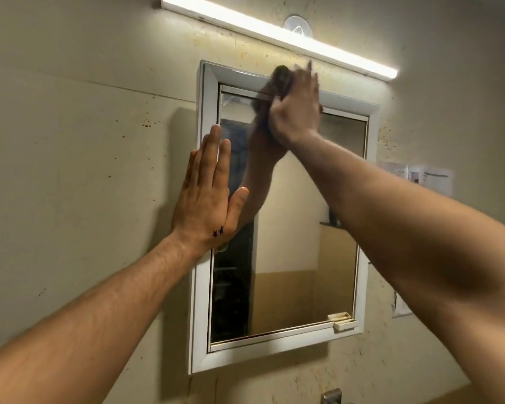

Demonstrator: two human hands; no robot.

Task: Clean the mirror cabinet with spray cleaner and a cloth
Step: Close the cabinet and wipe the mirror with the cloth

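My right hand (296, 112) lies flat with fingers straight, pressing the dark cloth (274, 83) against the top edge of the mirror cabinet (200, 316), at about 12 o'clock on its frame; blur hides the thumb. My left hand (206, 196), flat-palmed and holding nothing, rests on the frame at 9 o'clock.

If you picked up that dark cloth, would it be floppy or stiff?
Probably floppy: the cloth bunches and droops beside the right hand pressing it to the mirror cabinet. It likely feels light, since a flat hand seems enough to hold it up. It may slide easily on the smooth glass.
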